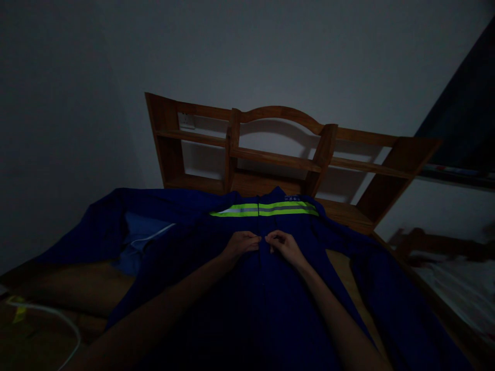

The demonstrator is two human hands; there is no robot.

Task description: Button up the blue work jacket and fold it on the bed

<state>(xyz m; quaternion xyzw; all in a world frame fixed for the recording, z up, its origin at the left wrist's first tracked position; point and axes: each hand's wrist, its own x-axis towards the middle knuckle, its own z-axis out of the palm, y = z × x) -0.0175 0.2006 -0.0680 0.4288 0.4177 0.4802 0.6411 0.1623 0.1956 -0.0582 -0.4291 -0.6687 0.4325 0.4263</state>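
Note:
A dark blue work jacket [294, 288] with a yellow-green and grey reflective stripe [286, 208] lies spread out, front side up, its sleeves out to both sides. At the front placket, just below the stripe, my left hand [243, 243] pinches the cloth between thumb and fingers. Facing it across a small gap, my right hand [283, 245] is closed in a pinch on the other side of the placket. Any button or snap between the fingertips is too dark and small to make out. Small light lettering shows above the stripe on the right chest.
Behind the jacket stands a wooden headboard with shelves [278, 158] against a pale wall. A lighter blue cloth [141, 229] with a white cord lies under the left sleeve. A white cable [58, 313] curves at lower left. A wall socket [186, 121] shows through the headboard.

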